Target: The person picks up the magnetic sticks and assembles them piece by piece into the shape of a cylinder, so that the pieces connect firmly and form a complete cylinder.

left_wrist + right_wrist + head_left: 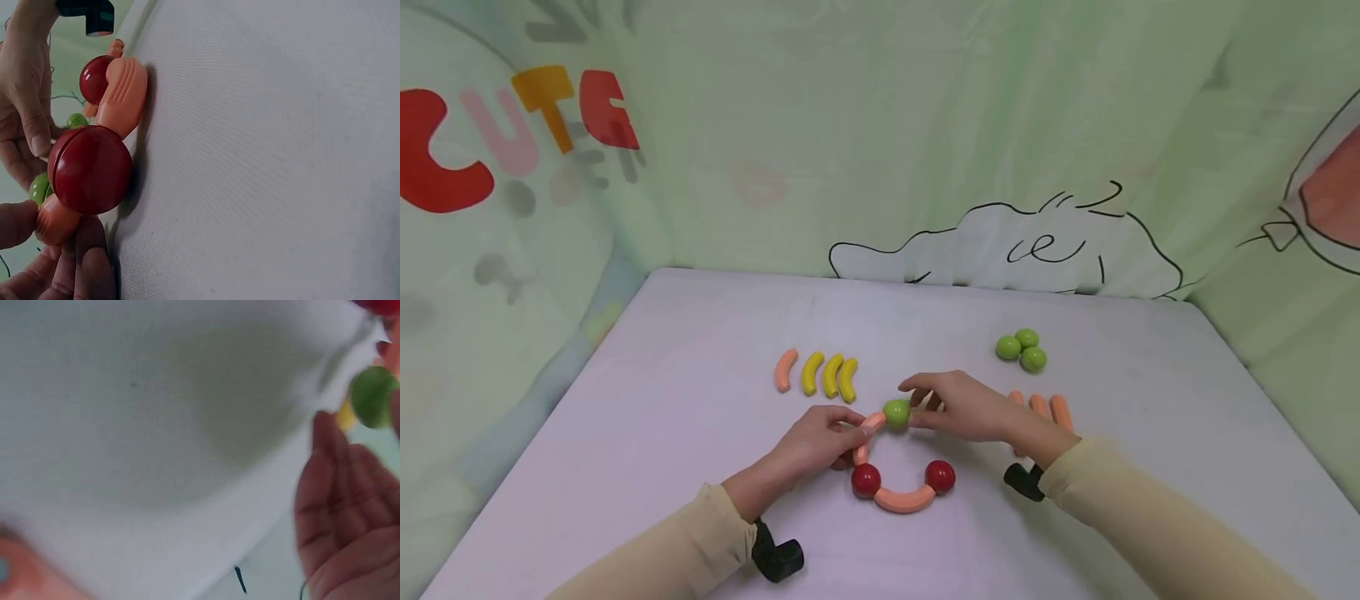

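Left hand [820, 437]: gripping, thumb and fingers pinching a curved orange piece [876, 419] from its outer, left side. Right hand [958, 407]: unclenched, fingers loosely bent and gripping nothing; the right wrist view shows the forefinger apart from the green ball [896, 413]. Whether the thumb touches that ball cannot be determined.

Governing relation: the green ball lies just left of the right hand's fingertips, at the far end of the held piece. The held piece's long axis runs away from the person and slightly rightward, from the left red ball [866, 481] to the green ball, bowing left. A second curved orange piece [904, 500] spans crosswise between the left red ball and the right red ball [940, 477]. The ring is judged incomplete: a gap remains on its right, between the green ball and the right red ball. The right hand is the nearer to that gap.

Pose: the left forearm enters from near left; the right forearm enters from near right, passing over loose orange pieces [1062, 412] on the table [662, 400].
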### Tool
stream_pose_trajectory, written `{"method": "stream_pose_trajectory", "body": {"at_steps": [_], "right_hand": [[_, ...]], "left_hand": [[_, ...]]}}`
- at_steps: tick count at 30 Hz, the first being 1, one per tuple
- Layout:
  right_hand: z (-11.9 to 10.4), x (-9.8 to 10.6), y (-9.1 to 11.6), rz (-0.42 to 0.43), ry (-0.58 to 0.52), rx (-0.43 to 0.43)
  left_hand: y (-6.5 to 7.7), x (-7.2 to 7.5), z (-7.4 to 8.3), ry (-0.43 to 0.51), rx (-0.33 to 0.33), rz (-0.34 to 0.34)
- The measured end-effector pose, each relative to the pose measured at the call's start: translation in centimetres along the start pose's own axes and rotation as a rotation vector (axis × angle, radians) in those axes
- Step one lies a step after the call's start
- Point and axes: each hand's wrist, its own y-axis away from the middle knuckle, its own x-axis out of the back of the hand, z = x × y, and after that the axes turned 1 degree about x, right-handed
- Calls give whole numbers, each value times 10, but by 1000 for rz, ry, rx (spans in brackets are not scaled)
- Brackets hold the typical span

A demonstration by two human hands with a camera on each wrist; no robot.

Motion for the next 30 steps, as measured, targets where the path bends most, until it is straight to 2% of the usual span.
{"method": "stream_pose_trajectory", "body": {"at_steps": [3,6,10,14,16,22,26,30], "right_hand": [[-2,2,21,24,3,-82],[-5,-3,41,-17,4,-151],[-9,-18,53,-74,5,-181],[-11,-30,54,-41,12,-205],[-11,-31,54,-23,11,-245],[-3,-15,48,-12,9,-316],[4,-4,41,-4,17,-328],[8,-1,34,13,18,-361]], "left_hand": [[1,1,0,-5,-3,-3],[3,2,1,-4,-4,6],[5,3,1,1,-3,17],[6,2,0,-4,13,18],[6,2,0,0,25,14],[8,0,-1,29,51,-42],[9,-5,-1,49,40,-94],[11,-11,-1,61,27,-105]]}}
